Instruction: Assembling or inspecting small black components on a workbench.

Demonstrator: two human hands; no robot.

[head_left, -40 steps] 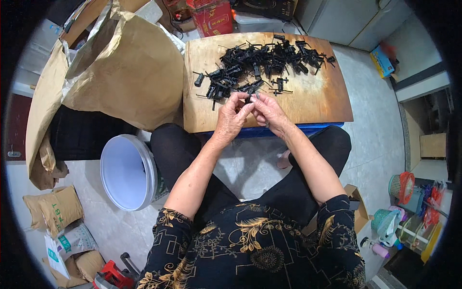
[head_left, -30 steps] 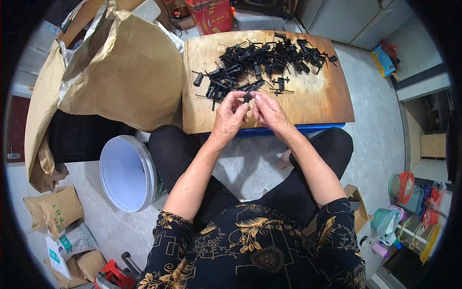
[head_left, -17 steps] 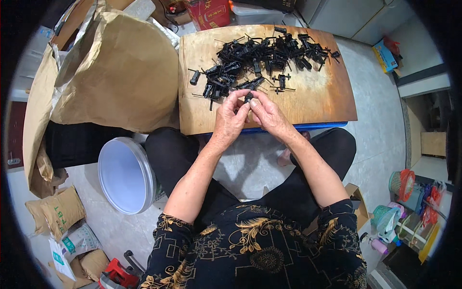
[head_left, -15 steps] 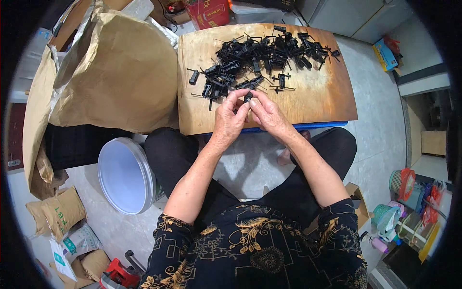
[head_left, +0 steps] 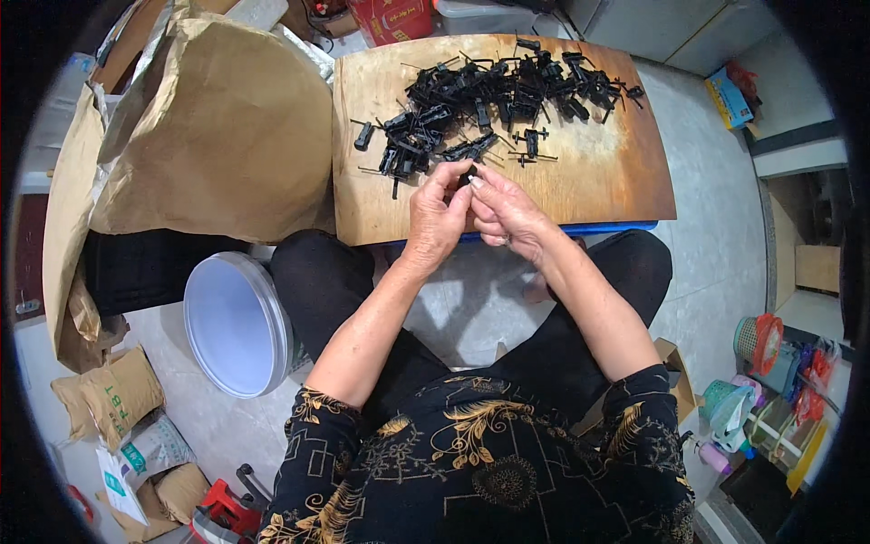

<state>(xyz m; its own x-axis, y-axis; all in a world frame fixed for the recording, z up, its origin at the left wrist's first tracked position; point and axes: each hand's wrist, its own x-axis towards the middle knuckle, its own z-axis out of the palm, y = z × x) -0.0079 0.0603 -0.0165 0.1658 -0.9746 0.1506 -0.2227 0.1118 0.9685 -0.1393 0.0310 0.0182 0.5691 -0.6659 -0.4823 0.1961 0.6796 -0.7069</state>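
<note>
Soft, even daylight fills the scene, brightest on the pale floor at the centre, with only faint shadows. A black fisheye rim darkens all four corners and bends straight edges, as on the wooden bench (head_left: 580, 181). The centre is sharp; detail softens toward the rim.

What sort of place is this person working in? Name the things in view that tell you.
Probably a small home workshop for piecework: a wooden board heaped with small black parts, big paper sacks beside it, and a white bucket on the concrete floor.

Both hands meet at the near edge of a wooden board (head_left: 598, 181): left hand (head_left: 435, 218) and right hand (head_left: 504, 210) pinch one small black part (head_left: 468, 175) (details too small to tell). A pile of black parts (head_left: 494, 95) lies beyond; a white bucket (head_left: 234, 325) stands at left.
</note>
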